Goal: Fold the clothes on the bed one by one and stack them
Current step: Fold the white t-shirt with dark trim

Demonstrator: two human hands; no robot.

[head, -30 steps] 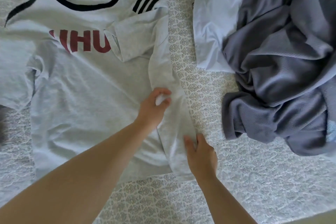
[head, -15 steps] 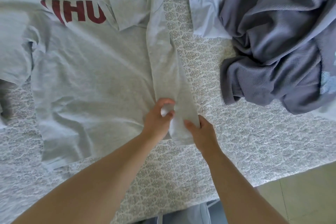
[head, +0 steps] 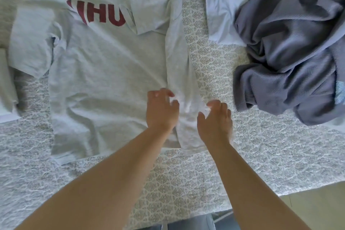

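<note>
A light grey T-shirt with red letters and black trim lies face up on the patterned bedspread. Its right side is folded inward as a long strip, and the right sleeve lies folded over the chest. My left hand and my right hand hover side by side over the lower end of that strip near the hem. Both have loosely curled, spread fingers, and neither plainly grips the cloth. The shirt's left sleeve is spread out.
A crumpled pile of grey-purple clothes lies at the right, on top of a pale blue garment. Another pale cloth shows at the left edge. The bed's front edge and the floor are at the lower right.
Both hands pinched the folded strip and slid down it toward the hem. Now their fingers have loosened and spread, and the cloth lies flat.
</note>
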